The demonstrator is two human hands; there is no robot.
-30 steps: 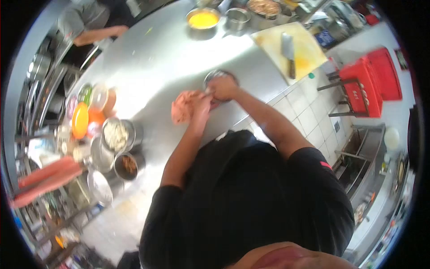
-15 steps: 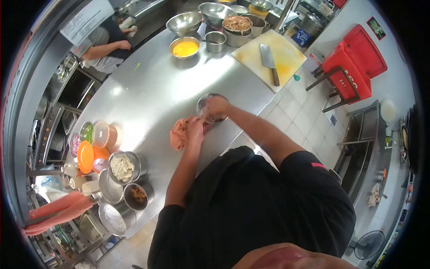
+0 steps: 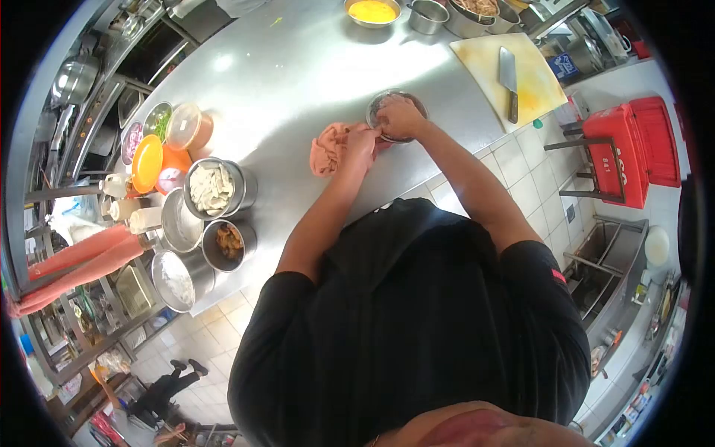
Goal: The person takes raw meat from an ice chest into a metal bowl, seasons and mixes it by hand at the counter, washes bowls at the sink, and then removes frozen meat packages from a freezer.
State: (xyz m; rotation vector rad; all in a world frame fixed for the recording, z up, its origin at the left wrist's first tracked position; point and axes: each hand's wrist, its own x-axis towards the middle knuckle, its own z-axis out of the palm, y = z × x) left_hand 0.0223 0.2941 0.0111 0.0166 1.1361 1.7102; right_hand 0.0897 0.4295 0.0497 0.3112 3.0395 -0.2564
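On the steel table, a metal bowl stands near the front edge. My right hand reaches into it, fingers bent down; what they hold, if anything, is hidden. My left hand is at the bowl's left side, its fingers closed on a salmon-coloured cloth. The cloth lies bunched on the table, and part of it shows between the hand and the bowl.
A knife lies on a cutting board at the right. A bowl of yellow liquid stands at the back. Left are metal pots, an orange lid and tubs. A person is at the lower left.
The view has shifted, moving the table's contents within the frame. My right hand remains in the bowl and my left hand at the cloth. The co-worker at upper left has mostly left the view.
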